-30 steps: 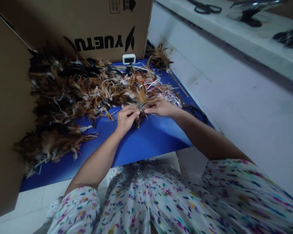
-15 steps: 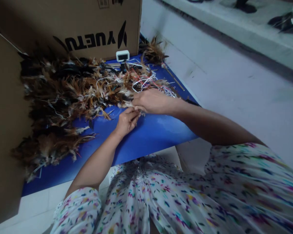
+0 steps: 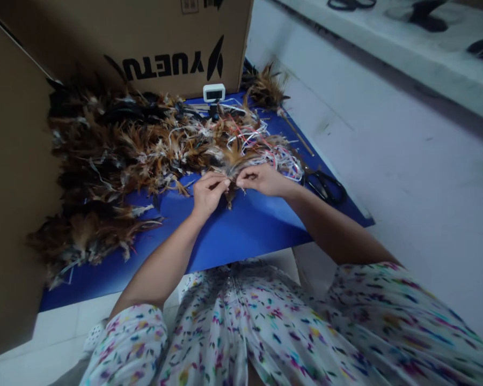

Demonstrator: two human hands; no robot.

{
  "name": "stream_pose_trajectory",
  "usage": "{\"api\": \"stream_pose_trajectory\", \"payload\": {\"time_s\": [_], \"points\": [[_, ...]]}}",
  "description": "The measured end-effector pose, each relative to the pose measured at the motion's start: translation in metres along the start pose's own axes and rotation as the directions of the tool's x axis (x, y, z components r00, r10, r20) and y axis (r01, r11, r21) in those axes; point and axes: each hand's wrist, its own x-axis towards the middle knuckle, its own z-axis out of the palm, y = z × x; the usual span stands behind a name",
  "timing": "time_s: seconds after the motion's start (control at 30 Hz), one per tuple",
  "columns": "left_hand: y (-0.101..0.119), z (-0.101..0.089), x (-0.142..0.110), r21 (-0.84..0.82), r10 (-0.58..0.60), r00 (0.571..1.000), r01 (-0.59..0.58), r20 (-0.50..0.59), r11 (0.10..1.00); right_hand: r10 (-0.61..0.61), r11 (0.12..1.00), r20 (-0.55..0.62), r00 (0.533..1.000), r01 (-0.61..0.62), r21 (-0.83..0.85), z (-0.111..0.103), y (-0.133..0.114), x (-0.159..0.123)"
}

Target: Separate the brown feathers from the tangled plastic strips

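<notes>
The feather bundle fans out just beyond both hands' fingers, its base between them; left fingers pinch that base, right fingers nearly together, their grip unclear.

Left hand and right hand, thumbs and fingers pinched, nearly meet before the body; both forearms reach forward and converge.
</notes>
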Motion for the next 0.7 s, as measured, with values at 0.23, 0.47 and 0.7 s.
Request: {"api": "stream_pose_trajectory", "payload": {"time_s": [0.23,0.47,0.7], "points": [[-0.002,0.003,-0.005,0.249,0.193,0.97,-0.226,0.149,0.942,-0.179,0.706,0.006,0.984,0.133,-0.695,0.019,-0.05,-0.025],[0.004,0.0,-0.006,0.208,0.276,0.908,-0.35,0.314,0.913,-0.126,0.66,0.264,0.956,0.28,-0.697,-0.012,-0.063,0.022],[0.0,-0.002,0.001,-0.056,0.041,0.988,-0.033,0.146,0.998,-0.023,0.996,0.229,0.973,0.004,0.086,-0.034,-0.015,0.048]]}}
